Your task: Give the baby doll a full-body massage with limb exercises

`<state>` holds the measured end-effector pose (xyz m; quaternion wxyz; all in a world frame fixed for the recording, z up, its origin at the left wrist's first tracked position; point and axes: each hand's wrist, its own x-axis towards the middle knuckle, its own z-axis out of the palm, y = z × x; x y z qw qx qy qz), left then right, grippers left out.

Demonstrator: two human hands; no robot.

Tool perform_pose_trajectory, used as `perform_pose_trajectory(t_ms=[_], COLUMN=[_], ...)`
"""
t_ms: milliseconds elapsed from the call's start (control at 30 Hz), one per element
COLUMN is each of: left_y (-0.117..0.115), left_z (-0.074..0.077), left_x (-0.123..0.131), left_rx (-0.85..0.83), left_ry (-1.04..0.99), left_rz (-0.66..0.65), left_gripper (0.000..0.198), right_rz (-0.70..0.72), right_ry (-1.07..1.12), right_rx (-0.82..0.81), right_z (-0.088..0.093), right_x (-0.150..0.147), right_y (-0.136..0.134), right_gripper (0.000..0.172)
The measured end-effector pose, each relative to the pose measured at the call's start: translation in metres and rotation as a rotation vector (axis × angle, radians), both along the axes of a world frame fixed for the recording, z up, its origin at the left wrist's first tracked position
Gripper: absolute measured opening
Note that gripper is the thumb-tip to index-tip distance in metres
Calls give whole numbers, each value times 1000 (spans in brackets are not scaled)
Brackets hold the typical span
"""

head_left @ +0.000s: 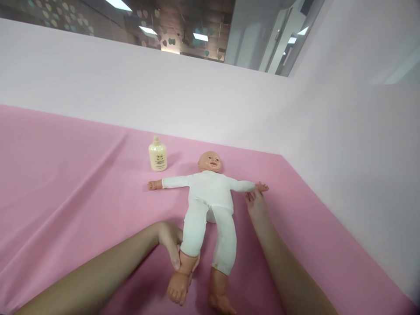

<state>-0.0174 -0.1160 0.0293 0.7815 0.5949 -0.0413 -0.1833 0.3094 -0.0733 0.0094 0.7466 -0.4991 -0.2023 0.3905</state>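
A baby doll [211, 190] in a white cloth suit lies on its back, arms spread and bare feet toward me. My left hand [172, 240] is closed around the doll's lower leg on the left, just above the foot, with its thumb in front and its other fingers mostly hidden behind. At the doll's outstretched arm on the right, my right hand [256, 204] has its bent fingers at the wrist by the cuff; part of that grip is hard to see. A cream pump bottle [158, 156] stands upright beyond the doll's left-side arm.
Pink cloth [82, 175] covers the surface, with long creases at the left. A white wall [147, 94] borders the far side and another white wall [361, 153] the right. Above the far wall, a window [183, 26] shows ceiling lights and heart-shaped decorations.
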Motion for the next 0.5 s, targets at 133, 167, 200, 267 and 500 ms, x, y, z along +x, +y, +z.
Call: perform_pose_trajectory(t_ms=[133,167,200,267,500], left_y=[3,4,5,7,10], left_z=[-8,-13,-17,-26,-26], left_x=[-2,-2,-3,-5,-1], left_rx=[-131,-180,-232,-317,-528], left_ry=[-84,-114,-151,-236,-192], left_rz=[40,66,102,231,799], left_gripper=[46,48,50,54,48], right_rz=[-26,-18,2,60,270], right_ry=[-270,-354,-433,-568,-1206], right_rx=[102,151,199,265,363], right_z=[17,22,26,31,23], right_x=[-16,-20,-25,-33,-53], right_y=[-13,-16,-19,-24,-35], right_gripper=[60,61,62,62,34])
